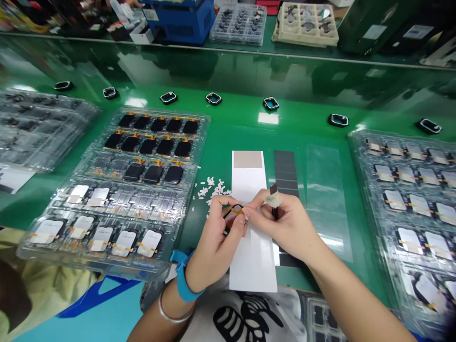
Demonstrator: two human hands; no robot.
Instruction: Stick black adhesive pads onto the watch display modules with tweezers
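My left hand (218, 237) grips a small watch display (233, 213) with a black rim, a pale back and an orange flex cable, held above a white paper strip (251, 266). The fingertips of my right hand (290, 221) pinch at the display's right edge, by the cable; what lies between them is too small to make out. Tucked in that same hand is a dark thin tool wrapped in pale material (272, 199), its tip pointing up. White paper scraps (213, 188) lie left of the strip. A sheet of dark adhesive pieces (285, 168) lies to its right.
To the left stands a clear tray of displays (204, 128), with stacked trays (78, 118) beyond it. Another display tray (359, 142) is at right. Several watch cases, one here (271, 103), line the back. A clear film (326, 190) lies right of the strip.
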